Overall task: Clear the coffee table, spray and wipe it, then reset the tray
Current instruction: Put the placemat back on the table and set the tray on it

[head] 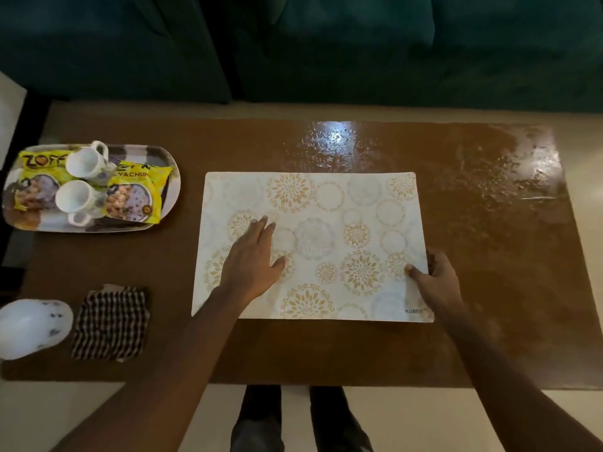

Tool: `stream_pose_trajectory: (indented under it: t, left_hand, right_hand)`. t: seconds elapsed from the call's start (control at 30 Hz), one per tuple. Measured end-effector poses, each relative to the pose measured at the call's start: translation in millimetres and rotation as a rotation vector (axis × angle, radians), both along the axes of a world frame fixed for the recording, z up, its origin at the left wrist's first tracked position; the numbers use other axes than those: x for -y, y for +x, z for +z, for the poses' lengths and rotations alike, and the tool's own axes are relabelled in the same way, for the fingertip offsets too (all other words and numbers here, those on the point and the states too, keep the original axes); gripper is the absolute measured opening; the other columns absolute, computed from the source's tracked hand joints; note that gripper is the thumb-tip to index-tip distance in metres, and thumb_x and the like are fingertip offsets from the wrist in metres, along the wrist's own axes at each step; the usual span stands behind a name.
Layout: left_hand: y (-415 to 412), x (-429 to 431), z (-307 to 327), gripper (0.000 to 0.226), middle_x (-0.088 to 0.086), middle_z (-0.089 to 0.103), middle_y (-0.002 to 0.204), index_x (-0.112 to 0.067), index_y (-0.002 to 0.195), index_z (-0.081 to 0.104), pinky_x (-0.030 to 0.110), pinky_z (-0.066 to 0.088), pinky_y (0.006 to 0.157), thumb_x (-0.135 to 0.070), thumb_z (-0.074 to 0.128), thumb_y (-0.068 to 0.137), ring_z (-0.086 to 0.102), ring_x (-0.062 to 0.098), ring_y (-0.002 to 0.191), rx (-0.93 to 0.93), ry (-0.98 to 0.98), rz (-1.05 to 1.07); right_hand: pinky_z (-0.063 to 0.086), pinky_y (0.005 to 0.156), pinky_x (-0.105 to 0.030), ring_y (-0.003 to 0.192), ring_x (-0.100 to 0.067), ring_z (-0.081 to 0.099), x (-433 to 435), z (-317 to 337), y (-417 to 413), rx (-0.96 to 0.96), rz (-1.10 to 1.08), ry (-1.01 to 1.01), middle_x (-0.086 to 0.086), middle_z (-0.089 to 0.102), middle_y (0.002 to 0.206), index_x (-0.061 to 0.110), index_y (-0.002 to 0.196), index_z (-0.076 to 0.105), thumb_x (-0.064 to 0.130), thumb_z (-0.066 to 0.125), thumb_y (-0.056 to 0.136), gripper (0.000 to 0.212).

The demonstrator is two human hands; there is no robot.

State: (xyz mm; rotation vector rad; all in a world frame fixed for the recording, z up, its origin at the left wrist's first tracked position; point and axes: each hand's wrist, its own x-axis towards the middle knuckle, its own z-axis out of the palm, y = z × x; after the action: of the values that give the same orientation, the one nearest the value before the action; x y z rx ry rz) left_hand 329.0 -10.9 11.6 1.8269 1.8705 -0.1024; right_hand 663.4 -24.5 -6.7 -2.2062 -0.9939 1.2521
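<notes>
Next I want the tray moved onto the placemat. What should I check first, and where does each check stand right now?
1. Placemat flat on the table: ok.
2. Left hand pressing flat on it: ok.
3. Right hand off the placemat: not ok, it pinches the right edge.
4. Table dry: not ok, wet sheen at far right.
5. Tray holds both cups and both snack packets: ok.
6. Placemat's underside dry: cannot tell.

A: The placemat (342, 203)?
B: White, with gold and grey floral circles.
A: And the cloth (111, 321)?
B: Black-and-white check. The 2 snack packets (135, 199) are yellow, the 2 cups (85, 163) white, the coffee table (489, 256) brown.
</notes>
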Motion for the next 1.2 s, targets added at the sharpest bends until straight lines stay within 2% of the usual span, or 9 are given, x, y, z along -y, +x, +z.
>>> stream_pose_trajectory:
  t: [0.03, 0.1, 0.17, 0.3, 0.4, 0.47, 0.57, 0.77, 1.2]
  left_hand:
    - [1.2, -0.9, -3.3, 0.08, -0.001, 0.006, 0.166, -0.02, 0.156, 0.018, 0.044, 0.022, 0.119, -0.052, 0.055, 0.093, 0.007, 0.021, 0.152, -0.005, 0.004, 0.009]
    - [0.5, -3.2, -9.6, 0.089, -0.001, 0.004, 0.166, -0.019, 0.157, 0.016, 0.046, 0.024, 0.118, -0.058, 0.057, 0.089, 0.005, 0.022, 0.152, -0.016, 0.006, 0.031]
    - [-2.9, -5.0, -15.1, 0.097, -0.001, 0.001, 0.166, -0.019, 0.158, 0.012, 0.047, 0.023, 0.118, -0.066, 0.056, 0.085, 0.003, 0.022, 0.152, -0.047, 0.007, 0.039]
    - [-12.7, -9.0, -26.7, 0.11, -0.001, -0.004, 0.166, -0.023, 0.158, 0.007, 0.049, 0.015, 0.119, -0.076, 0.057, 0.076, -0.002, 0.024, 0.152, -0.066, -0.02, 0.042]
    - [-16.0, -9.7, -35.9, 0.115, -0.001, -0.008, 0.165, -0.024, 0.158, 0.004, 0.05, 0.014, 0.12, -0.081, 0.054, 0.071, -0.004, 0.025, 0.152, -0.07, -0.043, 0.018]
    - [-15.0, -9.7, -41.3, 0.116, -0.002, -0.01, 0.165, -0.025, 0.158, 0.003, 0.05, 0.015, 0.119, -0.082, 0.054, 0.07, -0.006, 0.024, 0.152, -0.065, -0.03, 0.015]
    - [-10.0, -14.6, -46.2, 0.115, -0.004, -0.012, 0.165, -0.026, 0.157, 0.001, 0.049, 0.016, 0.119, -0.082, 0.053, 0.071, -0.008, 0.022, 0.152, -0.049, -0.014, 0.002]
    - [2.2, -34.9, -47.5, 0.115, -0.004, -0.011, 0.165, -0.026, 0.157, 0.001, 0.049, 0.016, 0.119, -0.082, 0.053, 0.071, -0.008, 0.021, 0.152, 0.002, 0.013, -0.041]
    - [5.7, -25.6, -49.1, 0.112, -0.004, -0.01, 0.165, -0.026, 0.157, 0.001, 0.05, 0.018, 0.118, -0.081, 0.052, 0.074, -0.008, 0.02, 0.152, -0.008, 0.026, -0.006]
  right_hand:
    - [0.053, 0.082, -0.04, 0.107, -0.022, 0.06, 2.0, -2.4, 0.8, 0.12, 0.057, 0.009, -0.004, 0.056, 0.128, 0.012, 0.135, 0.047, 0.022, 0.068, 0.093, 0.048]
    - [0.048, 0.089, -0.044, 0.119, -0.029, 0.051, 4.9, -5.8, -0.5, 0.415, 0.169, 0.044, -0.009, 0.047, 0.134, 0.012, 0.14, 0.044, 0.029, 0.067, 0.092, 0.056]
    - [0.041, 0.099, -0.049, 0.129, -0.033, 0.043, 3.5, -6.4, -8.6, 0.576, 0.26, 0.124, -0.013, 0.041, 0.142, 0.013, 0.144, 0.042, 0.034, 0.063, 0.093, 0.058]
    - [0.021, 0.116, -0.049, 0.15, -0.026, 0.015, -10.0, -15.1, -41.2, 0.567, 0.539, 0.218, -0.003, 0.016, 0.164, 0.026, 0.155, 0.025, 0.051, 0.049, 0.097, 0.067]
    - [-0.001, 0.121, -0.045, 0.152, -0.019, -0.011, -20.6, -33.3, -59.3, 0.571, 0.731, 0.224, 0.005, -0.009, 0.166, 0.037, 0.157, 0.004, 0.063, 0.029, 0.098, 0.07]
    - [-0.009, 0.122, -0.045, 0.15, -0.017, -0.022, -24.2, -46.8, -61.1, 0.577, 0.777, 0.185, 0.008, -0.02, 0.164, 0.04, 0.156, -0.008, 0.067, 0.017, 0.096, 0.069]
    - [-0.011, 0.121, -0.044, 0.149, -0.016, -0.023, -27.9, -57.1, -52.8, 0.617, 0.773, 0.191, 0.009, -0.022, 0.163, 0.041, 0.154, -0.013, 0.069, 0.013, 0.096, 0.07]
    - [-0.006, 0.123, -0.044, 0.151, -0.016, -0.016, -37.1, -60.8, -38.9, 0.665, 0.708, 0.221, 0.009, -0.015, 0.165, 0.041, 0.156, -0.007, 0.069, 0.014, 0.096, 0.069]
    - [-0.001, 0.124, -0.044, 0.151, -0.016, -0.015, -34.3, -61.1, -36.0, 0.671, 0.73, 0.246, 0.008, -0.014, 0.165, 0.038, 0.157, -0.004, 0.069, 0.011, 0.096, 0.07]
